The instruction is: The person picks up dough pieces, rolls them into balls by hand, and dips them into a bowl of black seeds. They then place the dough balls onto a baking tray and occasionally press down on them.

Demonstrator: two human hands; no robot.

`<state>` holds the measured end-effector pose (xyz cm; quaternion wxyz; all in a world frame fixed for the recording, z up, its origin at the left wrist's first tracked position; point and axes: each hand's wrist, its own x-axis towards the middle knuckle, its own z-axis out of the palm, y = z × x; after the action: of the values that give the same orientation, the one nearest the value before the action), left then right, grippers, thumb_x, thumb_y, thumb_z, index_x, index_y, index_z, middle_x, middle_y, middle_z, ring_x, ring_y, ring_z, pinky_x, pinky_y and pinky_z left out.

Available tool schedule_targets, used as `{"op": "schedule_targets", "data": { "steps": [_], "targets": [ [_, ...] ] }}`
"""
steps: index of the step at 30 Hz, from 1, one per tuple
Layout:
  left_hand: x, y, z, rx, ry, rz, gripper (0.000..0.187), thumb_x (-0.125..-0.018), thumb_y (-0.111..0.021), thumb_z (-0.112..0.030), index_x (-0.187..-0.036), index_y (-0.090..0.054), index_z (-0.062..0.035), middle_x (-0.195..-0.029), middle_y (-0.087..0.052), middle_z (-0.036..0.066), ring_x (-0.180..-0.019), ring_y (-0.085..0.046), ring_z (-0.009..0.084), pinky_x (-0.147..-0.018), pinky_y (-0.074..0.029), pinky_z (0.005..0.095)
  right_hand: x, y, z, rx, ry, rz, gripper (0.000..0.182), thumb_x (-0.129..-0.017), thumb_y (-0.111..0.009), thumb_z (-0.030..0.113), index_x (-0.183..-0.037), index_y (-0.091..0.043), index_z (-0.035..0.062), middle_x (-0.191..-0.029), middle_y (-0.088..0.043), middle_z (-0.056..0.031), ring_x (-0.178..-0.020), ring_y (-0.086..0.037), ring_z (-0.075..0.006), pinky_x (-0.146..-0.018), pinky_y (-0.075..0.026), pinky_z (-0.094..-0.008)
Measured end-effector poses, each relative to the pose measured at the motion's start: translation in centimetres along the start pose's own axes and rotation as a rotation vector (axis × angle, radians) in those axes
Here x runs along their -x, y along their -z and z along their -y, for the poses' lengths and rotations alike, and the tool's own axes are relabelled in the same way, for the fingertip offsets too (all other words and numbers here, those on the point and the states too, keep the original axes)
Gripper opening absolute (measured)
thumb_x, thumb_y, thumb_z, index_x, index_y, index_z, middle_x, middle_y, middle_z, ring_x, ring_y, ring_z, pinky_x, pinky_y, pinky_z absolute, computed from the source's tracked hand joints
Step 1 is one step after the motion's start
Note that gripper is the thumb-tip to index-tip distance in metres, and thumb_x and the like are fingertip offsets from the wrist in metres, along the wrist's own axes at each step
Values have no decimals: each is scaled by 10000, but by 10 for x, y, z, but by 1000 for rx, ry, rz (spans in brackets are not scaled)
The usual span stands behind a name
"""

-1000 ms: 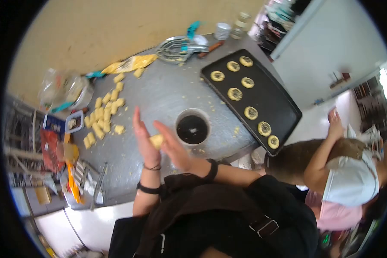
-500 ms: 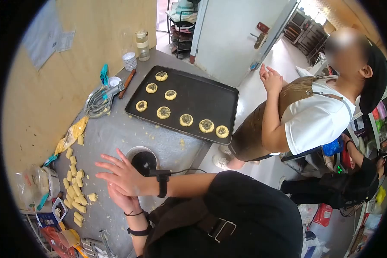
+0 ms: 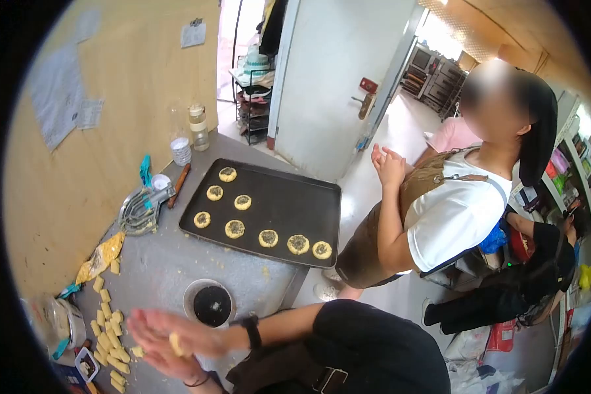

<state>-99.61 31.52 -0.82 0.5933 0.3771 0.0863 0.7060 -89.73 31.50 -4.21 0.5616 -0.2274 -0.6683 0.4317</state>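
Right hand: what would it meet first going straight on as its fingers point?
The right hand would probably meet the dough pieces first, though it may pass above them; its height is unclear.

The room is brightly lit, with the doorway and a far patch at upper right washed out to white, and a pale glare is thrown back by the floor. The right hand and left hand are smeared by motion blur, while the tray is rendered fairly crisply. Edges are bent by the wide lens, and the corners are swallowed by a black, rounded border.
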Motion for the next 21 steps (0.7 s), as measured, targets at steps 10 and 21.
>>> {"op": "schedule_targets", "data": {
  "steps": [10,21],
  "targets": [
    [37,-57,29,-430,-46,143,841,-908,-447,-520,-1493,-99,-27,-1554,-131,171,-1425,-181,304,-1158,-146,418,-45,80,89,272,112,-160,708,-975,-277,491,-1469,-210,-12,-1549,-164,-174,-1448,-62,-341,-1150,-70,-423],
    [48,-45,36,-619,260,-41,667,-989,-302,-430,-1500,-106,-50,-1556,-140,169,-1442,-134,281,-1174,-113,437,-28,76,82,52,162,-136,709,-985,-212,481,-1474,-181,-32,-1553,-151,-193,-1448,-107,-309,-1156,-46,-420]
  ]
}}
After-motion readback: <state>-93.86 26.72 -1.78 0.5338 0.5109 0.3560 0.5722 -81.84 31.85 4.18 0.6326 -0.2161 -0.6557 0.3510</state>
